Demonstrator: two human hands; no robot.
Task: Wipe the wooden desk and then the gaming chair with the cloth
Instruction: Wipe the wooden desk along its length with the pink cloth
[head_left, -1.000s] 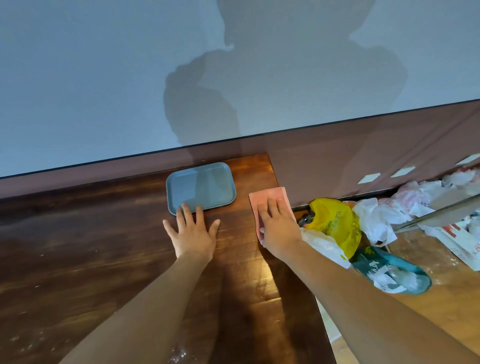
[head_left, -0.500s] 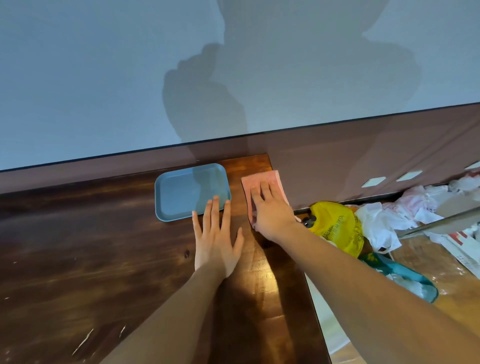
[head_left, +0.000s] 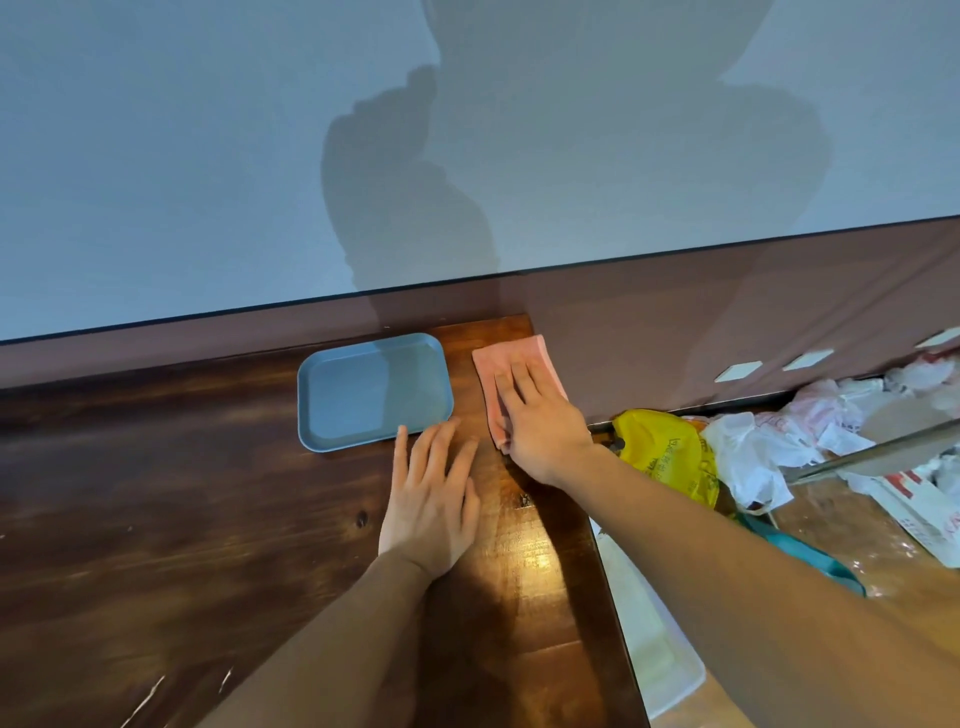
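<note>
A folded pink cloth (head_left: 511, 358) lies on the far right corner of the dark wooden desk (head_left: 156, 519). My right hand (head_left: 540, 421) presses flat on the cloth with straight fingers, covering its near half. My left hand (head_left: 434, 493) rests flat on the desk just left of it, fingers straight, fingertips close to the near edge of a blue tray (head_left: 371, 389). The gaming chair is out of view.
The blue tray sits empty near the desk's back edge against the wall. Beyond the desk's right edge lie a yellow plastic bag (head_left: 665, 452), crumpled white bags (head_left: 753, 447), a teal object (head_left: 800, 551) and a white container (head_left: 654, 649) below.
My right hand has pushed the cloth farther back toward the desk's far right corner. My left hand has slid right, from in front of the tray toward the cloth.
</note>
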